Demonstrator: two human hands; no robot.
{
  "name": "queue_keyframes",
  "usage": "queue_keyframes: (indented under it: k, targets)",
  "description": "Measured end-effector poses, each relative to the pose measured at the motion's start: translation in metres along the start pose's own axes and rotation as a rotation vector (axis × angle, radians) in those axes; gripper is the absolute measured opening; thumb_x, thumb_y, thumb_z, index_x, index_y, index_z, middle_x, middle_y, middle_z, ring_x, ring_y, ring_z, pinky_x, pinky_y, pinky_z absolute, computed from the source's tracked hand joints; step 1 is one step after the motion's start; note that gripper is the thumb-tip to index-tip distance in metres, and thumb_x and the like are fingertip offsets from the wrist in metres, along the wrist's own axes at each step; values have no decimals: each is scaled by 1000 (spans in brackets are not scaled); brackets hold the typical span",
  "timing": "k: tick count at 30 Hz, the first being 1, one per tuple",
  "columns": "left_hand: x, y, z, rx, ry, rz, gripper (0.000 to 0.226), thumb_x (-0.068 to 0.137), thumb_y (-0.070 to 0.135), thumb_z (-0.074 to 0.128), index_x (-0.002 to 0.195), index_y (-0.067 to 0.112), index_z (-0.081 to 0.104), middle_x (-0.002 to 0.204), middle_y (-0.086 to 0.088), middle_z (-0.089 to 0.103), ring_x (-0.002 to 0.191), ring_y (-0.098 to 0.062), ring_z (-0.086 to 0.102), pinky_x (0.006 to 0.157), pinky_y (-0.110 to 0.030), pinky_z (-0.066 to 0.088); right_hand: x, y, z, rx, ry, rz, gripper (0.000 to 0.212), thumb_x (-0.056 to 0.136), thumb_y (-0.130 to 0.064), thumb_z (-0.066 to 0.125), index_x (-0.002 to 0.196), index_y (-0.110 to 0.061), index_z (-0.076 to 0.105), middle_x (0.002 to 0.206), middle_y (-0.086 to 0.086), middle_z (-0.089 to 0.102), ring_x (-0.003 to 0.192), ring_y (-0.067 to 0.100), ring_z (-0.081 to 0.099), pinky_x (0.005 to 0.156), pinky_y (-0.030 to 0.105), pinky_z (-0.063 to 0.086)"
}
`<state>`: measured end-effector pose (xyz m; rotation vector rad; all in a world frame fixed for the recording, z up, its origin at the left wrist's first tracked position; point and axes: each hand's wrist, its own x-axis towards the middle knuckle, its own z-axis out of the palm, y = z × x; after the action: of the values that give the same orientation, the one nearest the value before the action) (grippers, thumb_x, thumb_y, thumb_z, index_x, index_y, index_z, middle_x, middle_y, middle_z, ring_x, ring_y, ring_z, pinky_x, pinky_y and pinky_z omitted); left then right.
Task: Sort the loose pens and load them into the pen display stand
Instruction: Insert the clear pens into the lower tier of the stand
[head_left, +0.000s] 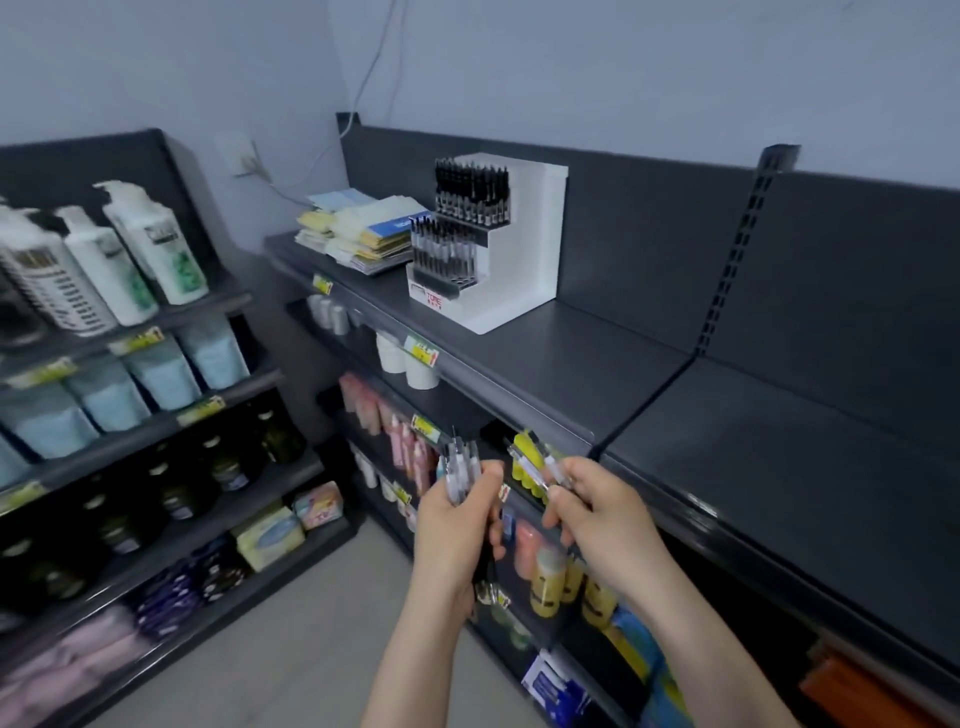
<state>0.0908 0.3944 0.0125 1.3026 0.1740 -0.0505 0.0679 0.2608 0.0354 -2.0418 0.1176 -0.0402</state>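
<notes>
Two bare forearms reach up from the bottom edge, hands close together in front of the shelf lip. Left hand (457, 525) — fingers curled round a bundle of clear pens (460, 467), the bundle upright, ends poking above the thumb. Right hand (597, 525) — pinches a couple of pens (537, 470) between thumb and fingertips. These lie tilted, ends pointing up and toward the left hand. Motion blur, so the exact count in either hand cannot be told.

Pen display stand (530, 270) sits well apart from the hands, up on the dark top shelf (597, 374), against the back panel. White, stepped, two tiers. Upper tier: a row of dark pens (471, 189) standing upright, packed into the left part. Lower tier: clear-barrelled pens with black caps (443, 252), also upright. Right part of the stand shows bare white.

Just left of the stand lies a loose stack of notepads (358, 228), yellow and blue covers. Price tags (422, 349) hang on the shelf lip, with white cups (410, 361) below. Yellow bottles (548, 577) stand on a lower shelf behind the hands. Left shelving unit: white pump bottles (148, 239) on top, pale blue pouches (156, 374) beneath, dark jars (228, 462) lower. Cable (371, 67) runs down the wall.
</notes>
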Motion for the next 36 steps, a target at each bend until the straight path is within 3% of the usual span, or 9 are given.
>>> queue_keyframes:
  k: [3,6,8,14,19,23,28,32,36]
  targets:
    - [29,3,-13,13,21,17,12,94,16,60,94,5,65,50,-1,41,38,-13,36,38,-23,33,30,-8,17,-13,-26,-11,19,92,-12,47,87,-26,60,69,1,64,52,13,51,51,35,44]
    - [66,10,-23,22,34,26,14,94,18,61,83,10,64,51,-2,42,38,-14,37,39,-23,33,70,-14,33,-45,-36,-48,19,93,-14,48,88,-29,59,70,-3,66,55,7,54,63,33,50]
    - [98,15,-26,24,45,44,11,94,18,61,87,10,65,51,-1,43,39,-14,37,40,-24,33,102,-16,42,-43,-33,-71,19,92,-14,49,86,-30,58,68,-6,67,56,7,54,65,33,49]
    - [192,49,-22,87,13,79,19,93,22,63,82,7,61,50,-2,43,40,-20,38,44,-32,36,199,-36,53,4,-1,-127,16,91,-11,50,85,-26,55,67,-3,67,49,7,51,61,30,46]
    - [252,64,-17,147,20,117,21,92,22,64,75,12,58,49,-3,46,40,-15,40,45,-27,35,264,-40,65,21,-44,-158,18,92,-10,50,84,-25,55,67,-5,66,50,8,52,60,31,47]
    - [289,68,-17,127,18,98,24,91,20,65,71,12,54,49,-4,45,41,-17,39,45,-27,35,297,-45,71,36,-74,-160,18,93,-9,51,86,-25,57,65,-5,65,49,4,51,56,20,43]
    - [333,72,-16,56,-1,64,30,91,18,64,66,12,51,49,-4,42,42,-18,37,45,-29,34,332,-52,81,33,-79,-130,17,94,-12,51,87,-26,57,66,-3,66,49,5,51,57,24,44]
    - [373,74,-19,88,-63,2,29,91,23,64,68,13,49,51,-3,44,42,-15,39,40,-26,36,357,-56,90,38,-12,-81,12,95,-15,50,90,-20,59,67,-1,65,50,4,51,53,17,42]
    - [418,88,-22,89,-164,-22,28,93,24,62,73,13,46,54,-1,45,43,-13,40,40,-25,36,387,-58,103,132,196,36,17,97,-26,49,87,-21,62,66,-4,67,55,4,56,61,28,46]
